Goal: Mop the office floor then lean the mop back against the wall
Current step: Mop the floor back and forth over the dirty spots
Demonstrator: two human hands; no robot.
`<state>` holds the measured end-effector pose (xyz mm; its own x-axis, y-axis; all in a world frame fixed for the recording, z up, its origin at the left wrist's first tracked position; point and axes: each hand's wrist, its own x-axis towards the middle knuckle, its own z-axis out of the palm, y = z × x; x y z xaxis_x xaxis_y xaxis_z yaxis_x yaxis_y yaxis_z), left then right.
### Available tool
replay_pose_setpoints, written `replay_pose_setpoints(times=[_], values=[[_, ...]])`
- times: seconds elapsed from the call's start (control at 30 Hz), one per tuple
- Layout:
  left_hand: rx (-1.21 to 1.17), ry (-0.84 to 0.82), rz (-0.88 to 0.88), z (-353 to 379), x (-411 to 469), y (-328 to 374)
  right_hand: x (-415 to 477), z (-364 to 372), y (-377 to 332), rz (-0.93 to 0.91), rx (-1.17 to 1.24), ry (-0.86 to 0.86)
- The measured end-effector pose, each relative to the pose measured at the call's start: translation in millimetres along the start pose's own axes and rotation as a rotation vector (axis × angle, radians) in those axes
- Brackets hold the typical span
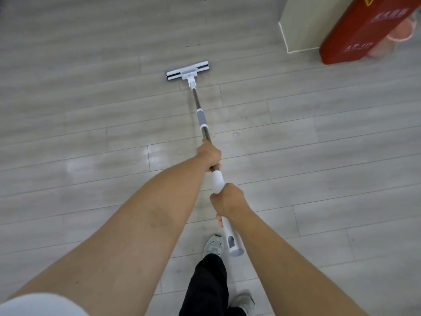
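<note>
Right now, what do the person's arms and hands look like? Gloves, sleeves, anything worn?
Both arms are bare to the upper arm. The left hand and right hand wear no gloves, rings or watch. A white short sleeve edge shows at the left shoulder. No markings visible.

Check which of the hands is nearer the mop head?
Left. The left hand grips the metal pole further down the shaft, closer to the mop head. The right hand holds the white handle section behind it, near the shaft's top end.
</note>
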<state>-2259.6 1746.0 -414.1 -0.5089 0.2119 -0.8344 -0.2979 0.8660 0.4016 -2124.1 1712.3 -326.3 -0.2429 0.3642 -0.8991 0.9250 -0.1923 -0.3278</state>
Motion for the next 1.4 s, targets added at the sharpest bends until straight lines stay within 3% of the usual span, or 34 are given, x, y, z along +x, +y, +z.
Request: replay_pose_setpoints(times=[0.27,0.43,0.67,0.77,0.9,1.03,1.17,1.4], values=[[0.05,0.024,0.01,33,-10,-35,-6,9,67,0.091,0.324,-0.093],[0.117,0.029,0.003,63,-46,-87,-32,31,128,0.076,0.243,-0.074],[0.141,0.007,-0.011,134,-147,-212,-115,74,268,0.112,0.171,-0.034],[0.093,-0.015,-0.018,170,-202,-282,-158,96,346,0.058,0.019,0.027],[0.086,-0.035,0.021,226,-276,-363,-217,119,460,-0.153,-0.423,0.142],[0.171,-0.059,-0.007,271,-344,-418,-267,124,539,-0.078,-0.464,0.086],[0.123,-0.069,-0.041,292,-377,-446,-294,120,574,0.083,-0.32,-0.013],[0.081,0.009,-0.024,295,-364,-446,-287,127,575,0.01,-0.257,0.032]])
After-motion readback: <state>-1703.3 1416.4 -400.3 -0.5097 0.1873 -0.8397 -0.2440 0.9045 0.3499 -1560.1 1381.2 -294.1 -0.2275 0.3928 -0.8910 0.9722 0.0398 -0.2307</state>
